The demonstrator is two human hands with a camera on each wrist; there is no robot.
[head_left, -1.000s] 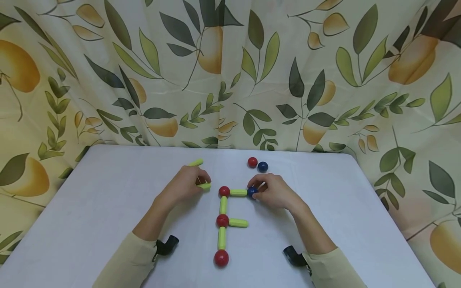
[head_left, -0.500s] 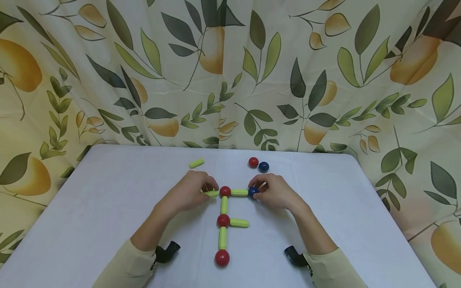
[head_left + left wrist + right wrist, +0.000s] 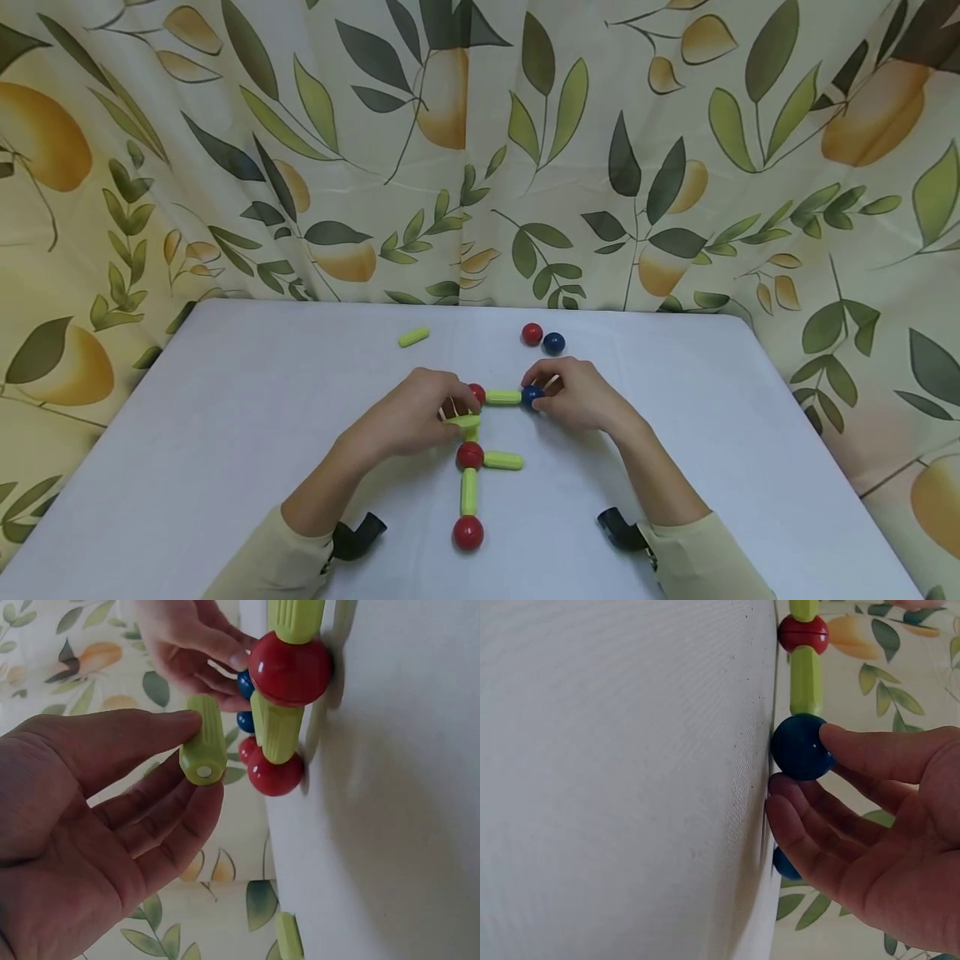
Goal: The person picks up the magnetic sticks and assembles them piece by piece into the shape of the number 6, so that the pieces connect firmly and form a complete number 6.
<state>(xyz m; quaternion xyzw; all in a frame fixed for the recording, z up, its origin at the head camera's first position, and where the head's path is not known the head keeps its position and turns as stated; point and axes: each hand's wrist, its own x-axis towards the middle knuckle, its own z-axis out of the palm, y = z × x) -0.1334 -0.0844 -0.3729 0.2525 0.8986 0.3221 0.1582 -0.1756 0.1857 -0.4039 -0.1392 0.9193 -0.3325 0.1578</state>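
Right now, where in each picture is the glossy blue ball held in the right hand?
Head: the glossy blue ball is right of and below centre.
Left wrist: the ball is above centre, small, in the right hand.
Right wrist: the ball is right of and slightly above centre.
Shared landmark: the right hand, holding it in all three.

no readable text, labels, numbers, signs

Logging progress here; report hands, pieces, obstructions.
Left fingers pinching green rod. Right fingers holding blue ball against another rod. Nothing visibly blocking.
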